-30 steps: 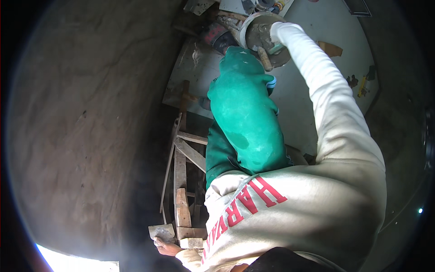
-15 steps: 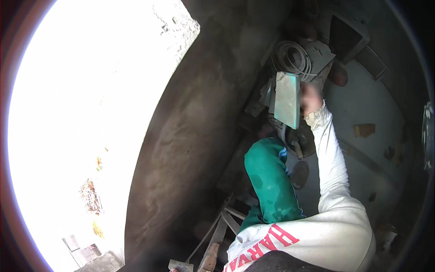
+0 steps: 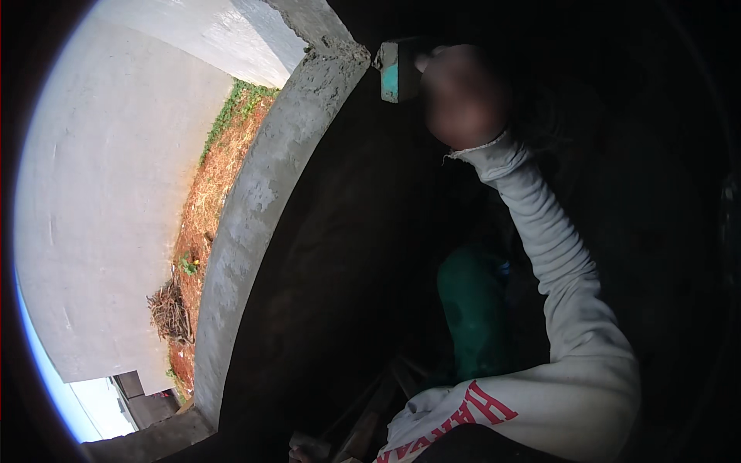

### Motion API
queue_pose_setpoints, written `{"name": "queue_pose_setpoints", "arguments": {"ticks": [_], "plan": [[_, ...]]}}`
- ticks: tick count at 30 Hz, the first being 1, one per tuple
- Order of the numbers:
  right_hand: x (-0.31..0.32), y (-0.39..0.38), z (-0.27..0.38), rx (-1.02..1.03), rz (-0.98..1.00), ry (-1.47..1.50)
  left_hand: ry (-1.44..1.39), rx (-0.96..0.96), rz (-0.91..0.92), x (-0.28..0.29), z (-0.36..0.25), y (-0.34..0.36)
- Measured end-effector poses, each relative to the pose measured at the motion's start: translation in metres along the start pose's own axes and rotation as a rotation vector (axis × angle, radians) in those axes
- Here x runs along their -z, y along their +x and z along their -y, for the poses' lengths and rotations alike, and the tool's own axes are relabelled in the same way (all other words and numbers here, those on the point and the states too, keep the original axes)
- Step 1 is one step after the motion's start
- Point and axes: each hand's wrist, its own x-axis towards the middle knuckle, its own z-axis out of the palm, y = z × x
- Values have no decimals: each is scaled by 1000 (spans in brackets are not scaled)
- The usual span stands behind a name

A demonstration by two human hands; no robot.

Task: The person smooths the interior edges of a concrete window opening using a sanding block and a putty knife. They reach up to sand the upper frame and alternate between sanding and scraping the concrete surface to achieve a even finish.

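My right hand point(image 3: 463, 96) is raised at the upper middle, blurred, holding a flat rectangular float point(image 3: 390, 73), teal and caked with grey mortar, beside the rough upper corner of the concrete opening's edge point(image 3: 262, 193). Whether the float touches that edge I cannot tell. My left hand point(image 3: 298, 455) is mostly in shadow at the lower edge, closed on a small flat grey scraper point(image 3: 312, 443). My green-trousered knee point(image 3: 471, 293) shows dimly below the right forearm.
Through the opening on the left are a pale outside wall point(image 3: 93, 193), a strip of red soil with weeds and a pile of sticks point(image 3: 170, 309). Dim wooden framing point(image 3: 363, 413) stands near the left hand. The interior around it is very dark.
My right hand has risen with the float from the bucket toward the opening's edge. The view has swung to the opening, leaving the interior much darker. My left hand still holds the scraper.
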Motion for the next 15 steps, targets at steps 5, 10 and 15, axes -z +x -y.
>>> {"name": "queue_pose_setpoints", "arguments": {"ticks": [5,10,15], "plan": [[-13,1,-17,90,1,5,52,-15,-15,8,7,5],[-25,2,-34,171,14,-83,104,-40,-26,18,12,13],[4,-36,-67,-146,72,-214,141,-70,-48,21,12,17]]}}
